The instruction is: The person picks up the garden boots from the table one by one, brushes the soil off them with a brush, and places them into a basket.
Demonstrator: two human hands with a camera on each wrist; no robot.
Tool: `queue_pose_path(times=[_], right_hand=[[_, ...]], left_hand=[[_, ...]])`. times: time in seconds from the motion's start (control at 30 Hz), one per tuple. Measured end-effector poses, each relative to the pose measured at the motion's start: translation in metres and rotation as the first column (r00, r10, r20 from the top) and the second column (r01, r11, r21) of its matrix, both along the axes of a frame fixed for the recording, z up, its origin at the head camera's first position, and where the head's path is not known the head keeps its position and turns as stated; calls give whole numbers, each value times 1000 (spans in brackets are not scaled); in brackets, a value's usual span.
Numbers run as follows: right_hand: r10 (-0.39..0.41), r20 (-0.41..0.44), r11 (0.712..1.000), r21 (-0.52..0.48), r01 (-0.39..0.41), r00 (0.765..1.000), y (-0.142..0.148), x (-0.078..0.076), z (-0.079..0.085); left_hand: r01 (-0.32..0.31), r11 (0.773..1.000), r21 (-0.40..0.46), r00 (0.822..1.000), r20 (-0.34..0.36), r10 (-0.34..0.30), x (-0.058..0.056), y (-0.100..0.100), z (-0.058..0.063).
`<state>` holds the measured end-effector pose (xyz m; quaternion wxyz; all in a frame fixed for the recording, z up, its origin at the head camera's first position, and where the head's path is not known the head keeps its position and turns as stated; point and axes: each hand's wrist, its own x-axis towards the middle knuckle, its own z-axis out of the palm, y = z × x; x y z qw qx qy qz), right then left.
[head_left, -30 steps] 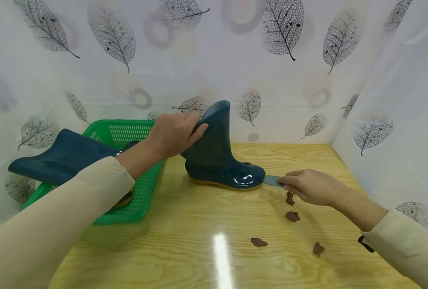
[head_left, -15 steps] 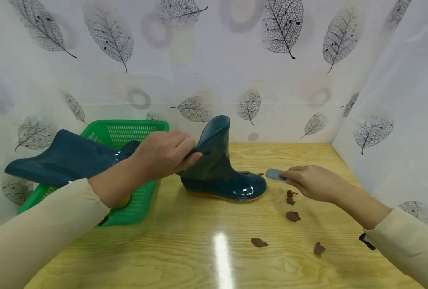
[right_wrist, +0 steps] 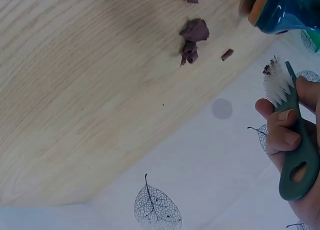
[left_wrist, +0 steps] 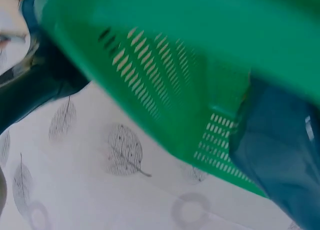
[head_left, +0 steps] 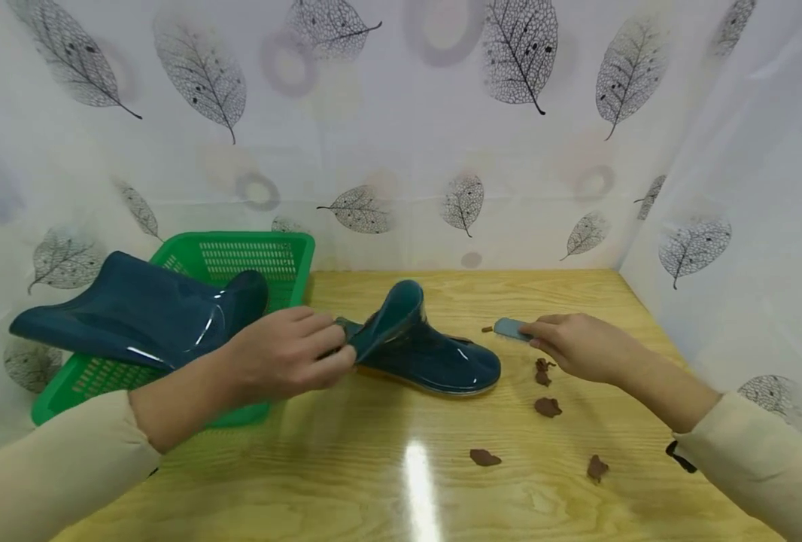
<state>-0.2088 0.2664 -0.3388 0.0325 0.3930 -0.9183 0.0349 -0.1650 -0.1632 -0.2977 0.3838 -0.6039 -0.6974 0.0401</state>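
My left hand [head_left: 299,354] grips the top of a dark blue rubber boot [head_left: 448,365] on the wooden table. The boot's shaft leans low toward that hand, its opening partly folded, and the toe points right. My right hand [head_left: 580,342] holds a scrubbing brush [head_left: 511,329] just right of the toe, not touching it. In the right wrist view the brush has a green handle [right_wrist: 302,175] and white bristles [right_wrist: 276,83] with brown dirt at the tips. The left hand cannot be made out in the left wrist view.
A green plastic basket [head_left: 255,237] stands on the left, with a second blue boot [head_left: 150,309] lying across it. Several brown dirt pieces [head_left: 548,407] lie on the table [head_left: 347,474] at the right. A leaf-print white curtain [head_left: 401,150] encloses the back and sides.
My left hand has moved down and left, tipping the boot's shaft from nearly upright to low. The brush has come away from the toe. A small brown piece now shows beside the brush.
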Motion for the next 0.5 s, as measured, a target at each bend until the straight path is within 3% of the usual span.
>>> queue_pose_path(times=[0.27, 0.4, 0.5], right_hand=[[3, 22, 1000, 10, -4, 1000, -3, 1, -5], [16, 24, 1000, 6, -17, 1000, -4, 0, -4], [29, 24, 1000, -7, -29, 999, -6, -1, -4]], left_hand=[[26, 976, -218, 999, -34, -34, 24, 0, -31], [34, 965, -261, 998, -35, -45, 30, -3, -33], [53, 968, -245, 997, -35, -63, 32, -7, -29]])
